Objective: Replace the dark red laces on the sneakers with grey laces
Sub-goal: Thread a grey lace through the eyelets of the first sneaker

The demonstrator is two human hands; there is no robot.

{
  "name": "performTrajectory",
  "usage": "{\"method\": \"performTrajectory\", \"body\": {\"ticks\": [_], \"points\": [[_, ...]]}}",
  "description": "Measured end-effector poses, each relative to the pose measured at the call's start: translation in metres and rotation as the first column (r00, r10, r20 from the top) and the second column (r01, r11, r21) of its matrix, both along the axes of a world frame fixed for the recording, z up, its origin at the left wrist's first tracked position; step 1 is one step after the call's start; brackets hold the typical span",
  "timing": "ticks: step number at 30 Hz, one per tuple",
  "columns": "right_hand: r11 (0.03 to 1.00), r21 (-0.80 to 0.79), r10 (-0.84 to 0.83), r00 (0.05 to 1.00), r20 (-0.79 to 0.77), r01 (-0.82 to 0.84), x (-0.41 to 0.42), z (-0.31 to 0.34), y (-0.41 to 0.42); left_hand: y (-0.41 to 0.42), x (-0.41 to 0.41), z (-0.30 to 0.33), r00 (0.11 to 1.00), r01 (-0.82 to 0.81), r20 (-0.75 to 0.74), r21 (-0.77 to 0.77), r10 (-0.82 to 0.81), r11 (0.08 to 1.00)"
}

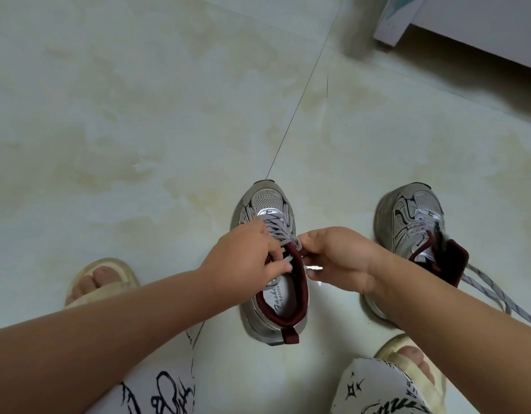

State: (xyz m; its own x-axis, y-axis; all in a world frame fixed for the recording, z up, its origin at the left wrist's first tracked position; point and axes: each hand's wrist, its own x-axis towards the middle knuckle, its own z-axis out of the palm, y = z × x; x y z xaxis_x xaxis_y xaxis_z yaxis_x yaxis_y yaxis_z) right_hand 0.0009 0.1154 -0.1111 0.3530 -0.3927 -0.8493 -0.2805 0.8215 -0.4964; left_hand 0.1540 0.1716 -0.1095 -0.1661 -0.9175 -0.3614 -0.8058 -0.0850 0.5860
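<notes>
Left hand (246, 258) and right hand (336, 258) both pinching grey lace (277, 227) at top eyelets of left sneaker (270, 321). Other sneaker (413, 222) just beside, on floor (139, 130).

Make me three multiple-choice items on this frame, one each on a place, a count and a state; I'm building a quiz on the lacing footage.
1. Where do both hands work?
A. at the sneaker between the arms
B. at the sneaker on the right
C. on the floor

2. How many sneakers stand on the floor?
A. one
B. two
C. three

3. What state is the right sneaker's lace in?
A. tied in a bow
B. ends loose on the floor
C. missing

Key: 1 A, the left hand and right hand meet at the middle sneaker's top eyelets. 2 B, it and the right sneaker. 3 B, the grey lace ends trail over the floor.
</notes>
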Motion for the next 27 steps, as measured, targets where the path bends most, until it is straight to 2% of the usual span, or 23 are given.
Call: {"method": "performTrajectory", "body": {"ticks": [4, 6, 8, 10, 13, 15, 19, 23, 25, 27], "points": [[0.930, -0.259, 0.217, 0.959, -0.181, -0.259, -0.003, 0.009, 0.004, -0.001, -0.001, 0.002, 1.000, 0.002, 0.016, 0.002, -0.002, 1.000], [0.916, -0.321, 0.175, 0.960, -0.217, -0.239, 0.000, 0.008, 0.005, -0.001, -0.001, 0.002, 1.000, 0.001, 0.014, 0.001, -0.001, 1.000], [0.952, -0.267, 0.099, 0.977, -0.189, -0.148, 0.004, 0.007, 0.004, 0.000, -0.001, 0.001, 1.000, 0.000, 0.015, 0.002, 0.000, 1.000], [0.994, -0.107, 0.011, 0.995, -0.096, -0.021, 0.005, 0.005, 0.004, 0.001, -0.001, 0.000, 1.000, -0.008, 0.002, 0.009, 0.008, 1.000], [0.980, 0.071, -0.186, 0.982, 0.025, 0.184, 0.001, 0.001, 0.006, 0.001, -0.002, 0.001, 0.998, -0.042, -0.035, 0.007, 0.043, 0.999], [0.974, 0.073, -0.218, 0.975, 0.033, 0.216, 0.000, -0.001, 0.009, 0.000, -0.003, 0.000, 0.993, -0.089, -0.074, 0.015, 0.090, 0.996], [0.983, -0.009, -0.182, 0.983, 0.013, 0.182, 0.002, -0.004, 0.010, 0.000, -0.008, -0.001, 0.975, -0.182, -0.120, 0.048, 0.187, 0.982], [0.966, -0.052, -0.254, 0.967, 0.012, 0.255, 0.004, 0.002, 0.008, 0.001, -0.009, -0.001, 0.946, -0.233, -0.200, 0.118, 0.253, 0.965], [0.977, -0.171, -0.133, 0.991, -0.017, 0.128, 0.002, 0.008, 0.011, 0.001, -0.007, -0.002, 0.930, -0.240, -0.245, 0.162, 0.275, 0.957], [0.934, -0.333, 0.092, 0.989, -0.118, -0.127, -0.001, 0.009, 0.017, 0.001, -0.004, -0.001, 0.903, -0.241, -0.298, 0.241, 0.309, 0.940]]}}
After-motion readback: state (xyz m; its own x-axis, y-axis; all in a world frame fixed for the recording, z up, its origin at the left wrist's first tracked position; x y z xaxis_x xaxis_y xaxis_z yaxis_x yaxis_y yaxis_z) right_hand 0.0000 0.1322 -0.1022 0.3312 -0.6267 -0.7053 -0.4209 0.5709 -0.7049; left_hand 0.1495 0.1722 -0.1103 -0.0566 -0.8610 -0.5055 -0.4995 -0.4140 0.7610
